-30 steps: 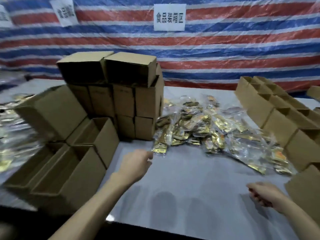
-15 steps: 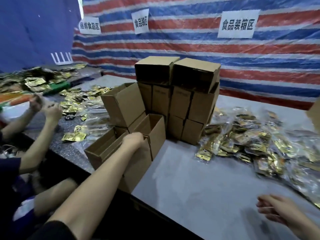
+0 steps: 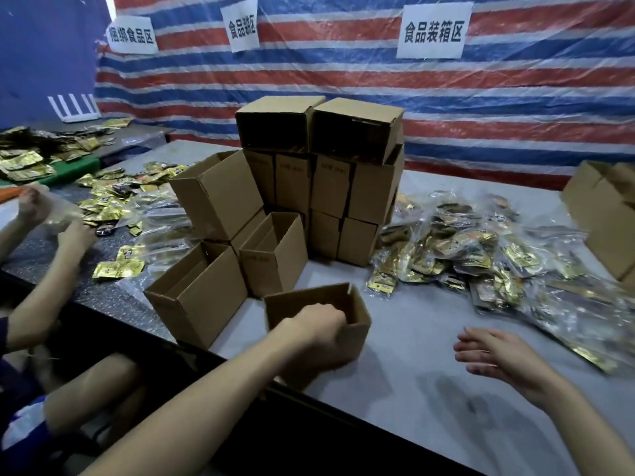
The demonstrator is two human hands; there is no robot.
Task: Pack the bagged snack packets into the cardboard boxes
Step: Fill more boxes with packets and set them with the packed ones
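My left hand (image 3: 318, 326) grips the near rim of a small open cardboard box (image 3: 302, 302) at the table's front edge, fingers hooked inside it. The box looks empty. My right hand (image 3: 498, 359) hovers open, palm down, over the grey table (image 3: 429, 389) to the right of that box and holds nothing. A heap of clear bags filled with gold snack packets (image 3: 481, 255) lies on the table's right half, beyond my right hand. A stack of cardboard boxes (image 3: 330, 173) stands behind, with open boxes (image 3: 196, 297) at its left foot.
Another person's hands (image 3: 68, 231) work at the left over loose gold packets (image 3: 117, 207) on a dark table. More boxes (image 3: 601, 214) stand at the right edge. A striped tarpaulin with paper signs (image 3: 433, 32) closes the back.
My left hand has pulled one open box away from the group at the left and brought it to the table's front edge. My right hand has opened and risen slightly. The view has swung left.
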